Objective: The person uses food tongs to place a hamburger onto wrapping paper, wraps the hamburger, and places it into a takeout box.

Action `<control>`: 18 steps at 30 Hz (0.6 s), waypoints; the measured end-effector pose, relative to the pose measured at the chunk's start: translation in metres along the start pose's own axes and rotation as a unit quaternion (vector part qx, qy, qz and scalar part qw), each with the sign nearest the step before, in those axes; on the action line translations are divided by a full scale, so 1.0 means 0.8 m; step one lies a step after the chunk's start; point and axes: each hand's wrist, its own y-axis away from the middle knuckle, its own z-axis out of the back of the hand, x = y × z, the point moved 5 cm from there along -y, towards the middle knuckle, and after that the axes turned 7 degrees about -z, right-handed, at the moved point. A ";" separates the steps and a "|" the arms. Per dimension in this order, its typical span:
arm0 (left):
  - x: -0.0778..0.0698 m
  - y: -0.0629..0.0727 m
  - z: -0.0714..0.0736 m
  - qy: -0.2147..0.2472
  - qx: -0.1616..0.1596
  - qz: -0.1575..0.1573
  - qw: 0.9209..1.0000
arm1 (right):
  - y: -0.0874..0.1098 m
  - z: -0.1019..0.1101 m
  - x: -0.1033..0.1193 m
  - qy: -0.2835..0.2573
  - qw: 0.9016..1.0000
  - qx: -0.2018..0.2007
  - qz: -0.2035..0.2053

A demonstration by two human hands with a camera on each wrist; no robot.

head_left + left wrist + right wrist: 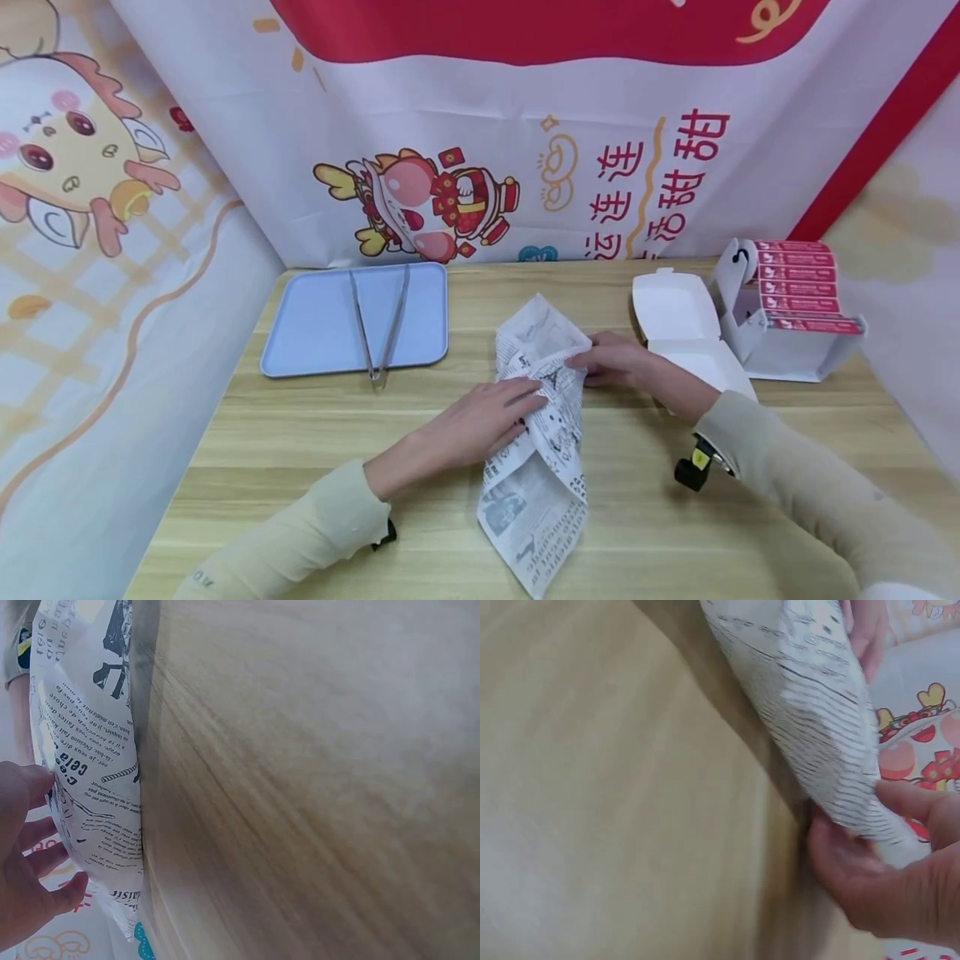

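Observation:
Sheet of newsprint-pattern wrapping paper (534,517) lies folded into a long bundle on the wooden table, its sides overlapping in the middle and its two ends pointed. What it wraps is hidden. My left hand (480,421) rests on the middle of the bundle from the left, fingers loosely extended over the fold; in the left wrist view its fingertips touch the paper (97,787). At the far right edge, my right hand (618,360) pinches the paper (817,727), with the thumb on one side and fingers on the other.
Back left, a light blue tray (311,329) bears metal tongs (362,333) whose joined end overhangs its front edge. Beyond my right hand stand an open white clamshell box (675,308) and a white holder (787,358) of red-and-white packets (798,273). A printed cloth (480,100) hangs behind the table.

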 end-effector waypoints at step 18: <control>0.008 0.001 0.002 0.063 -0.001 -0.003 0.998 | -0.003 -0.027 -0.013 -0.079 0.991 -0.070 0.083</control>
